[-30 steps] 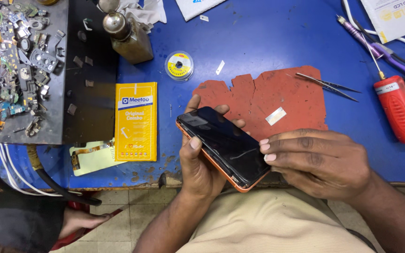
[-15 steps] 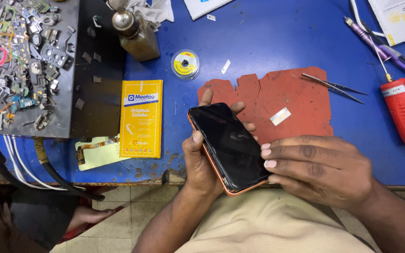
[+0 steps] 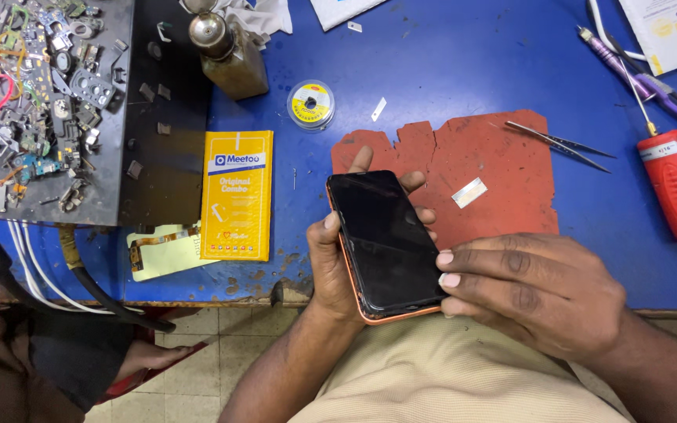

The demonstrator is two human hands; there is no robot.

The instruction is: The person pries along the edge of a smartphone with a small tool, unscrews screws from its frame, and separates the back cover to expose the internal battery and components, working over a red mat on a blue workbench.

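Nearest, the left hand (image 3: 337,270) grips the black phone (image 3: 385,239) from below; the right hand (image 3: 530,291) presses flat fingertips on its right edge. Beyond lie a red mat (image 3: 503,160), tweezers (image 3: 559,143), perhaps a solder reel (image 3: 311,103).

A yellow packet (image 3: 237,196) is lying flat on the blue table (image 3: 464,70), just beside a dark tray (image 3: 119,188) that is holding a heap of small parts (image 3: 33,102). Tweezers (image 3: 558,143) are resting on the red mat's (image 3: 503,157) far corner. A red screwdriver (image 3: 675,184) is sitting near the right edge, and a solder spool (image 3: 311,103) is standing near a brown bottle (image 3: 229,51).
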